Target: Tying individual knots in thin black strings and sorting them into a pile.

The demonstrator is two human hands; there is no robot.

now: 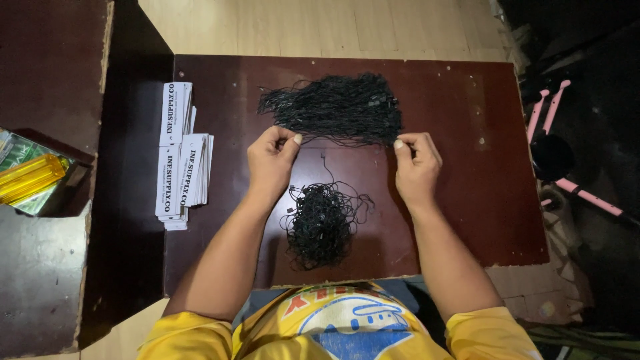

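The left hand [272,159] and right hand [417,162] each pinch one end of a thin black cord [347,143] stretched left-right between them, just near of the far cord bundle [337,107] on the counter [467,200].

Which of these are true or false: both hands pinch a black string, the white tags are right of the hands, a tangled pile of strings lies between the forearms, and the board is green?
1. Both hands pinch a black string. True: the left hand and right hand each pinch an end of a thin black string stretched between them.
2. The white tags are right of the hands. False: the stack of white tags lies to the left.
3. A tangled pile of strings lies between the forearms. True: the tangled pile sits there, apart from the straighter bundle farther away.
4. The board is green. False: the board is dark reddish brown.
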